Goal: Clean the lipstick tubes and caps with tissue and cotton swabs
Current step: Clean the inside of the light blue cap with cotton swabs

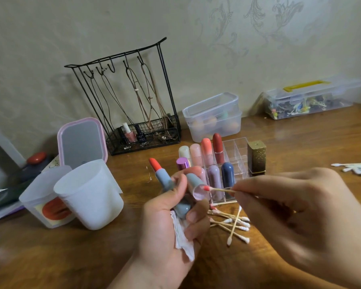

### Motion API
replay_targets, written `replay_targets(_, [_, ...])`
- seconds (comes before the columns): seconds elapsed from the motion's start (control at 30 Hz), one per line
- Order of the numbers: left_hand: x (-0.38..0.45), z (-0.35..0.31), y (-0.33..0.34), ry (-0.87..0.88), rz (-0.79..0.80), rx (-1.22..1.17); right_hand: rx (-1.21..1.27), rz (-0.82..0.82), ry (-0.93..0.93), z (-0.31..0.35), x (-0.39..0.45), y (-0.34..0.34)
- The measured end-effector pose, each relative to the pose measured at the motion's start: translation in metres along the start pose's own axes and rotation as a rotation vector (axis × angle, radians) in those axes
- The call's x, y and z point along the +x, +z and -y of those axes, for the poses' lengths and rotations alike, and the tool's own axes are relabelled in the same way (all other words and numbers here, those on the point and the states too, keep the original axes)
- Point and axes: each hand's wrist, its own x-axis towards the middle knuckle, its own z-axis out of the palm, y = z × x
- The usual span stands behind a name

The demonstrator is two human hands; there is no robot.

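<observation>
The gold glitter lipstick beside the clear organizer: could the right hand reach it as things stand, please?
Probably yes. The gold glitter lipstick stands just beyond the right hand with nothing between them, but that hand pinches a cotton swab and would need to free its fingers first.

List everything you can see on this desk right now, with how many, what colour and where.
Open lipstick: one, orange-red bullet, grey-blue tube, in left hand.
Cap: one, grey-blue and pink, in left hand.
Tissue: one, white, under left fingers.
Cotton swab: one, tip stained red, at cap's mouth.
Used swabs: several, wooden sticks, desk centre.
Fresh swabs: a pile, white, right edge.
Acrylic organiser: one, clear, holds about eight capped lipsticks.
Gold lipstick: one, beside organiser.
Plastic cups: two, translucent white, left.
Mirror: one, pink frame.
Wire rack: one, black, against wall.
Clear boxes: two stacked; another, yellow-handled.
Left hand: grips lipstick, cap, tissue.
Right hand: pinches swab.
</observation>
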Motion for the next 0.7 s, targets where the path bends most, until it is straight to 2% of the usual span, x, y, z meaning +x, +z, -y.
replay_targets(0.1, [-0.006,0.001,0.007,0.05,0.061,-0.044,-0.128,0.035,0.023,-0.006,0.001,0.005])
replay_targets(0.2, [-0.006,0.002,0.008,0.152,0.082,0.053,-0.319,-0.027,-0.106,-0.011,-0.003,0.013])
replay_targets(0.3, [-0.004,0.005,0.005,0.211,0.049,0.139,-0.368,0.033,-0.147,-0.002,-0.005,0.018])
replay_targets(0.4, [-0.004,0.006,0.005,0.215,0.055,0.181,-0.298,0.095,-0.05,0.003,-0.006,0.017])
replay_targets(0.57, [-0.004,0.004,0.005,0.252,0.059,0.145,0.123,0.112,-0.001,0.001,-0.003,0.015])
replay_targets(0.7, [-0.003,0.003,0.004,0.281,0.036,0.141,-0.053,0.165,0.061,-0.003,-0.005,0.015])
